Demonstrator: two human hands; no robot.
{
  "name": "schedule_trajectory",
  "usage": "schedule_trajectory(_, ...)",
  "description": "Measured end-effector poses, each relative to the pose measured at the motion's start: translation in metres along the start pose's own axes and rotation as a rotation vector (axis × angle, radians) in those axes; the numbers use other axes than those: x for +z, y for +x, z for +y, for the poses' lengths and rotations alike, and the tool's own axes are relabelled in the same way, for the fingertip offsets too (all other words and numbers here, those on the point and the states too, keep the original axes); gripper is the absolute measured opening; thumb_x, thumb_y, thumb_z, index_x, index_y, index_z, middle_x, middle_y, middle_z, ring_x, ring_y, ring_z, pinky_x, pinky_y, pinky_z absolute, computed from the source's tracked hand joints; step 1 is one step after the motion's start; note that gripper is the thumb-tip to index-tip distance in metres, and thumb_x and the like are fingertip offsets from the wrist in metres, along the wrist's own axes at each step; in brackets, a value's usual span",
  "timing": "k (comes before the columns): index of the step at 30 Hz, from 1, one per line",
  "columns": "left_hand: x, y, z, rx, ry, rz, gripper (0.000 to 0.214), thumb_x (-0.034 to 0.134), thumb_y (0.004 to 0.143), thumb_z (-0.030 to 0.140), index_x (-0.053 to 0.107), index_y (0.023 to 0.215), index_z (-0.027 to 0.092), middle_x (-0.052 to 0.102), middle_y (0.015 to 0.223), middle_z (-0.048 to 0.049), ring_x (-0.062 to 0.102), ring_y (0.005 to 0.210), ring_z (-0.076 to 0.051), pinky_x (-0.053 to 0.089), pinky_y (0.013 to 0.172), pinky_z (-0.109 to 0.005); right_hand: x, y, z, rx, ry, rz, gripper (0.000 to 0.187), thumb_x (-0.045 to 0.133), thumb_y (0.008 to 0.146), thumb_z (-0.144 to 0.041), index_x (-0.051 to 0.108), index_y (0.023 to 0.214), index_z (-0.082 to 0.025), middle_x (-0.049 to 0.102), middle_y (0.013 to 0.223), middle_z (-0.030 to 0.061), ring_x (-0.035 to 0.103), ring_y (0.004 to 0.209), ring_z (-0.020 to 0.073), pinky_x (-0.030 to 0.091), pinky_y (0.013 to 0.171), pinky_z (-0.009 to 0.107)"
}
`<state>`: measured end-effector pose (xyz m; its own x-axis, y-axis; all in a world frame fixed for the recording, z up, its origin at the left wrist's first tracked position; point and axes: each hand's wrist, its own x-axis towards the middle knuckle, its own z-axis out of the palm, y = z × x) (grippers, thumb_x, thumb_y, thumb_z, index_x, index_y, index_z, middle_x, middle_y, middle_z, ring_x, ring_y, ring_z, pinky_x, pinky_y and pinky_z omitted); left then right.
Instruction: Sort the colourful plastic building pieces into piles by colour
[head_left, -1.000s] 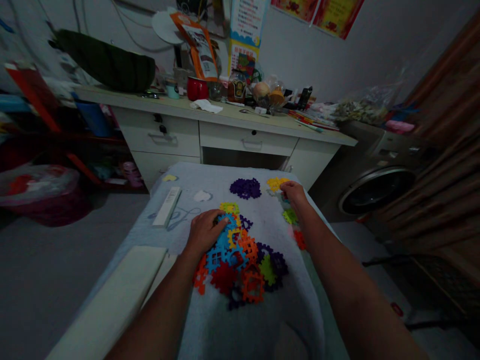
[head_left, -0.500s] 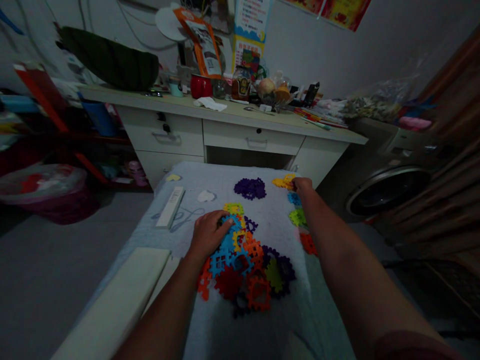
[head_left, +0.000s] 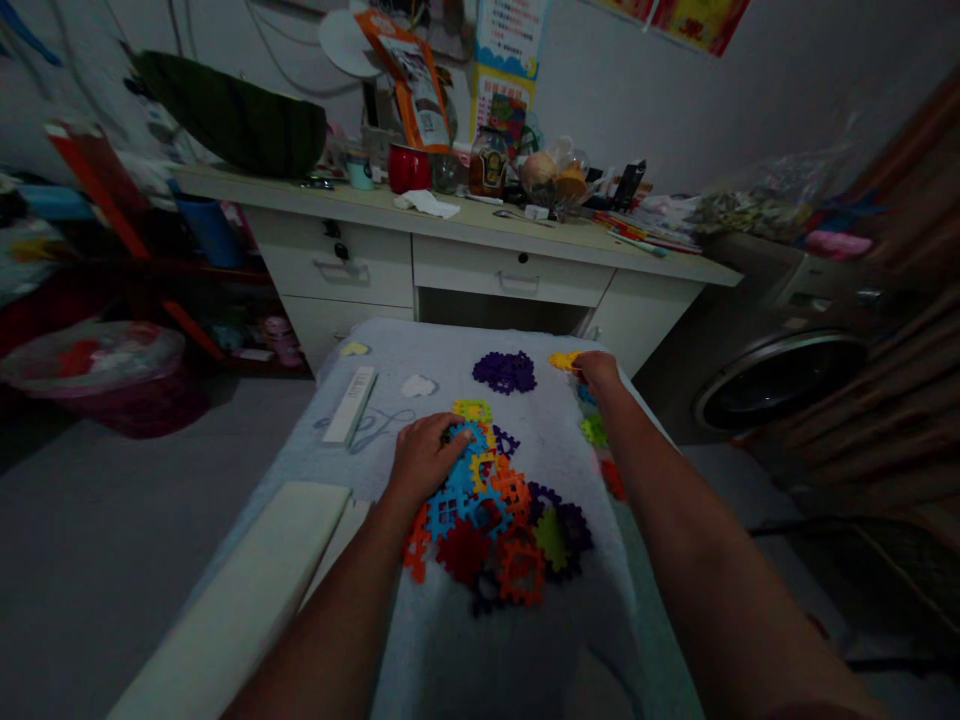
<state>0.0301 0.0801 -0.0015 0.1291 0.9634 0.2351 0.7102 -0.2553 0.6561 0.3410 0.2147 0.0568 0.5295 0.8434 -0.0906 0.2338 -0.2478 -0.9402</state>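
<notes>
My left hand (head_left: 427, 455) lies at the left side of a mixed pile of toothed plastic building pieces, its thumb and curled fingers closed on a blue piece (head_left: 466, 440). The pile also has a red piece (head_left: 463, 552), an orange square frame (head_left: 521, 570) and a lime piece (head_left: 551, 540). At the far right of the table my right hand (head_left: 598, 372) reaches down with its fingers closed at a small group of yellow pieces (head_left: 562, 360). Its fingertips are partly hidden. Below it lie blue, green (head_left: 595, 431) and red (head_left: 613, 480) groups, partly covered by the forearm.
A purple heap (head_left: 505, 372) lies at the back middle of the cloth-covered table (head_left: 420, 660). White boxes (head_left: 350, 405) lie on the left. Behind stands a cluttered white desk (head_left: 480, 225); a washing machine (head_left: 780, 380) is at right, a lined bin (head_left: 105, 380) at left.
My right hand has lowered and shifted slightly left over the yellow pieces. My left hand stays on the pile. The whole view has shifted a little.
</notes>
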Motion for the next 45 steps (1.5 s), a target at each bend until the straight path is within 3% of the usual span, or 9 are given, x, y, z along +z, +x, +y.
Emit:
schedule_trajectory(4, -0.001, 0.000, 0.001, -0.012, -0.009, 0.003, 0.035, 0.052, 0.088, 0.048, 0.069, 0.111, 0.027, 0.071, 0.119, -0.0023, 0.062, 0.115, -0.023, 0.040, 0.105, -0.039, 0.008, -0.058, 0.004, -0.130, -0.056, -0.180, 0.009, 0.063, 0.067, -0.008, 0.061, 0.068, -0.017, 0.057, 0.057, -0.0038, 0.050, 0.049, 0.0085, 0.037, 0.048, 0.020)
schedule_trajectory(7, -0.002, 0.000, 0.003, -0.016, -0.008, -0.001, 0.035, 0.053, 0.087, 0.047, 0.069, 0.110, 0.027, 0.072, 0.118, -0.0022, 0.063, 0.113, -0.023, 0.042, 0.104, -0.039, 0.012, -0.102, 0.014, -0.384, -0.389, -0.600, 0.006, 0.062, 0.070, -0.012, 0.066, 0.069, -0.017, 0.063, 0.064, -0.0020, 0.055, 0.059, 0.0105, 0.041, 0.057, 0.021)
schedule_trajectory(9, -0.003, 0.000, 0.004, -0.014, 0.000, -0.006, 0.035, 0.053, 0.087, 0.047, 0.069, 0.110, 0.027, 0.072, 0.116, -0.0026, 0.063, 0.111, -0.023, 0.042, 0.103, -0.039, 0.015, -0.124, 0.021, -0.503, -0.600, -0.694, 0.004, 0.064, 0.072, -0.016, 0.068, 0.072, -0.017, 0.065, 0.070, -0.0004, 0.056, 0.066, 0.0119, 0.040, 0.062, 0.022)
schedule_trajectory(13, -0.002, 0.000, 0.005, -0.016, 0.016, -0.010, 0.035, 0.052, 0.088, 0.047, 0.069, 0.110, 0.027, 0.072, 0.116, -0.0027, 0.062, 0.114, -0.024, 0.041, 0.103, -0.040, 0.019, -0.144, 0.032, -0.591, -0.798, -0.598, 0.009, 0.067, 0.074, -0.019, 0.069, 0.082, -0.017, 0.066, 0.082, 0.0032, 0.056, 0.075, 0.0139, 0.040, 0.069, 0.024)
schedule_trajectory(17, -0.002, -0.001, 0.006, -0.024, 0.024, -0.020, 0.035, 0.051, 0.088, 0.047, 0.068, 0.111, 0.027, 0.072, 0.118, -0.0036, 0.062, 0.114, -0.025, 0.039, 0.104, -0.043, 0.020, -0.144, 0.034, -0.550, -0.759, -0.585, 0.008, 0.068, 0.071, -0.017, 0.065, 0.078, -0.017, 0.064, 0.082, 0.0020, 0.056, 0.076, 0.0137, 0.040, 0.068, 0.024)
schedule_trajectory(24, -0.003, 0.000, 0.005, -0.011, 0.016, -0.008, 0.034, 0.053, 0.088, 0.047, 0.069, 0.110, 0.027, 0.072, 0.117, -0.0033, 0.062, 0.114, -0.024, 0.040, 0.104, -0.040, 0.013, -0.137, 0.034, -0.267, -0.311, -0.629, 0.015, 0.068, 0.068, -0.023, 0.055, 0.074, -0.019, 0.055, 0.059, -0.0057, 0.052, 0.055, 0.0100, 0.037, 0.052, 0.021)
schedule_trajectory(29, -0.003, 0.000, 0.005, -0.016, 0.005, -0.006, 0.034, 0.053, 0.088, 0.046, 0.069, 0.109, 0.025, 0.073, 0.114, -0.0032, 0.065, 0.108, -0.023, 0.042, 0.101, -0.038, 0.019, -0.125, 0.033, -0.180, 0.020, -0.530, 0.023, 0.069, 0.062, -0.031, 0.053, 0.075, -0.020, 0.054, 0.053, -0.0069, 0.053, 0.046, 0.0108, 0.037, 0.044, 0.020)
schedule_trajectory(35, -0.002, 0.000, 0.004, -0.011, 0.004, 0.002, 0.034, 0.055, 0.087, 0.046, 0.070, 0.109, 0.025, 0.073, 0.114, -0.0032, 0.064, 0.110, -0.023, 0.042, 0.101, -0.039, 0.036, -0.100, 0.025, -0.278, 0.064, -0.385, 0.015, 0.060, 0.061, -0.025, 0.053, 0.073, -0.021, 0.053, 0.055, -0.0064, 0.051, 0.047, 0.0118, 0.041, 0.048, 0.023)
schedule_trajectory(45, -0.001, 0.000, 0.004, -0.031, -0.013, -0.004, 0.032, 0.055, 0.087, 0.044, 0.069, 0.110, 0.027, 0.072, 0.118, -0.0027, 0.061, 0.115, -0.024, 0.038, 0.106, -0.042, 0.072, -0.049, -0.007, -0.723, -0.437, 0.029, 0.020, 0.047, 0.066, -0.006, 0.061, 0.075, -0.017, 0.056, 0.085, 0.0061, 0.050, 0.084, 0.0196, 0.041, 0.085, 0.032)
